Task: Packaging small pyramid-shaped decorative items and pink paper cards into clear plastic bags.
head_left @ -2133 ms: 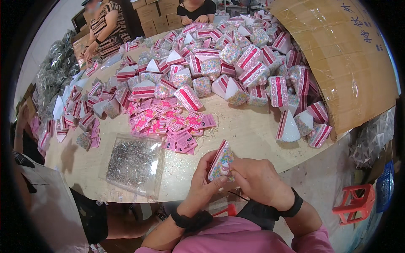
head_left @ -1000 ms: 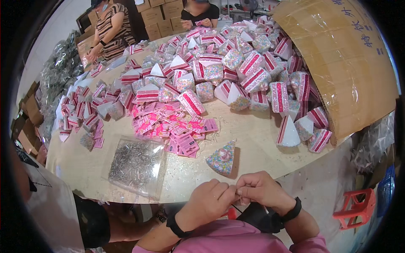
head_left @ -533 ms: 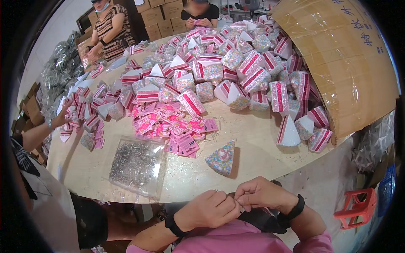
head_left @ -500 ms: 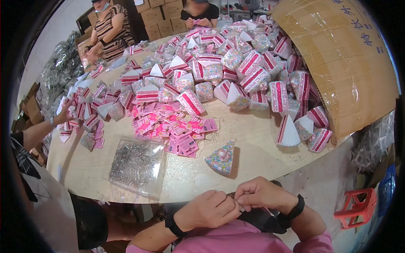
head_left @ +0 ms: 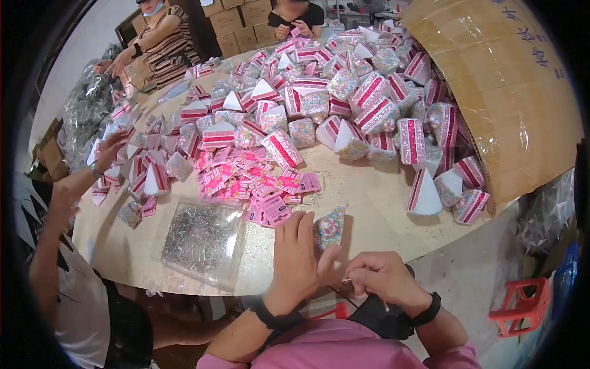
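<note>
My left hand [head_left: 296, 258] reaches over the table's front edge, fingers stretched out and thumb apart, with nothing seen in it. Just beyond its thumb lies a toy cake slice [head_left: 332, 225], wedge-shaped, with pastel sprinkles and a pink-white swirl on top; the hand covers part of its left side. My right hand [head_left: 382, 278] is closed in front of the table edge. A thin pale bit shows at its fingertips, too small to name. Beyond my left hand spreads a heap of pink printed cards [head_left: 246, 178]. A clear shallow tray [head_left: 232, 246] of metal pins stands to the left.
A big pile of toy cake slices [head_left: 375, 114] covers the table's far half. A cardboard box [head_left: 498, 92] leans in at the right, above a red stool [head_left: 521, 310]. One co-worker's arm [head_left: 80, 184] reaches in from the left; two more people are at the far side.
My left hand has parted from my right and moved forward to the toy cake slice, opening its fingers. My right hand stays closed near the table edge. The co-workers' arms have shifted.
</note>
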`<state>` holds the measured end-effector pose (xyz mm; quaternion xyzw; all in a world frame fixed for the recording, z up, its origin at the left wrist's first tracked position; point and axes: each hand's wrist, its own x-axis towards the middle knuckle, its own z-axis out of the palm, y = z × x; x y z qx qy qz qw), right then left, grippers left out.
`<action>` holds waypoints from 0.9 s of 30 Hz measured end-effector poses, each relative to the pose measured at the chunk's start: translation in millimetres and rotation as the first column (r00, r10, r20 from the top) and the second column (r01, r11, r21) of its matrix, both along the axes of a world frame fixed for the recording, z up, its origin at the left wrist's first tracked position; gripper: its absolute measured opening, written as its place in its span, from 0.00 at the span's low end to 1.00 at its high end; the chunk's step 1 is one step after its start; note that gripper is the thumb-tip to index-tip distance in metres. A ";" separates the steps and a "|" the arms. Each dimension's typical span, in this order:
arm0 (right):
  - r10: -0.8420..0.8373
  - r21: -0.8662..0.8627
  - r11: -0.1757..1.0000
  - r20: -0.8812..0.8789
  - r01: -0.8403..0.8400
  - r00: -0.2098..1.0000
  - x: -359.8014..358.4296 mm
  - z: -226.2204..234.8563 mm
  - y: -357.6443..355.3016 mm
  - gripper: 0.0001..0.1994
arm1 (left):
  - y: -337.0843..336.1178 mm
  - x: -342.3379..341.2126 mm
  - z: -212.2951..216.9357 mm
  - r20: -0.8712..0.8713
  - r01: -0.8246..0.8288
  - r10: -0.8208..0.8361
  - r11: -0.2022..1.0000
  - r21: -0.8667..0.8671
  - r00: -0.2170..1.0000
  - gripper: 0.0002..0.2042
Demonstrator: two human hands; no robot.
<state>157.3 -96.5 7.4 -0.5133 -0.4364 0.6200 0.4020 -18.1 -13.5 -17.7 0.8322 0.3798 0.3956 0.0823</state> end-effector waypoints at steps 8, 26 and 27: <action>-0.022 -0.067 0.998 -0.301 0.002 0.953 8.3 2.9 9.8 0.05 | -27.3 5.0 17.4 0.003 0.381 -0.381 0.924 -0.015 0.925 0.28; 0.067 0.455 0.878 0.196 -0.151 0.978 0.4 5.7 -9.3 0.08 | -36.5 -10.3 19.9 0.194 0.451 -0.408 0.821 -0.348 0.892 0.06; -0.029 0.603 0.770 0.359 -0.209 0.933 -1.8 -1.3 -6.8 0.08 | -38.6 -12.0 22.6 0.231 0.440 -0.375 0.764 -0.472 0.898 0.07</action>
